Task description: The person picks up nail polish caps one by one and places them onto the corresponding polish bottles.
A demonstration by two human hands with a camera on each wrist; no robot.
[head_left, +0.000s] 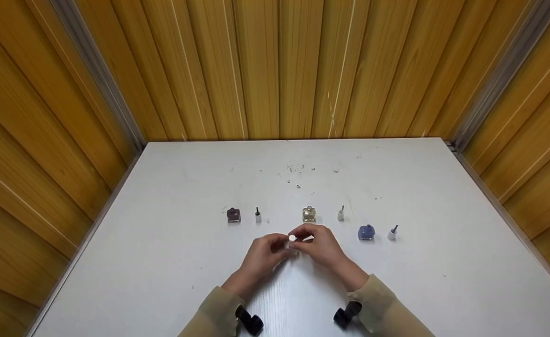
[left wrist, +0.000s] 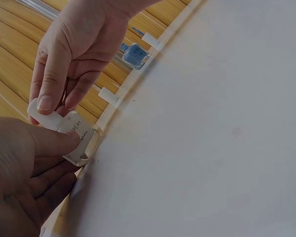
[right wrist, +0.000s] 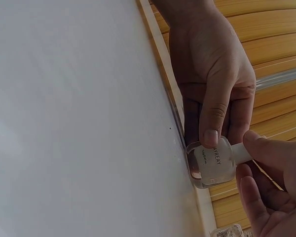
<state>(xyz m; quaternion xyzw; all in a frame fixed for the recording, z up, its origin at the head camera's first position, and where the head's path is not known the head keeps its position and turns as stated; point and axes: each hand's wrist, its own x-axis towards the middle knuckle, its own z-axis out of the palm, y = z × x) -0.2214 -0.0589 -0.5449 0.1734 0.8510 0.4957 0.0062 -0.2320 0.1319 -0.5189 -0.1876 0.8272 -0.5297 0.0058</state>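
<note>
Bottle (right wrist: 219,171) (label (right wrist: 216,154) partly hidden) gripped by left hand (head_left: 262,254); right hand (head_left: 322,245) pinches white cap (right wrist: 241,153).

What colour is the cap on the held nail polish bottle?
The cap is white, clearest in the left wrist view.

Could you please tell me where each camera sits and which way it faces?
Head: worn on the head, looking forward and down over the table towards the panelled wall; left hand, right hand and both sleeves show.
Left wrist: worn there, looking at that hand's work; left hand at lower left, right hand above.
Right wrist: worn there, looking at that hand's work; right hand at lower right, left hand above.
Shared: both wrist views show the left hand holding the bottle and the right gripping its white cap.
</note>
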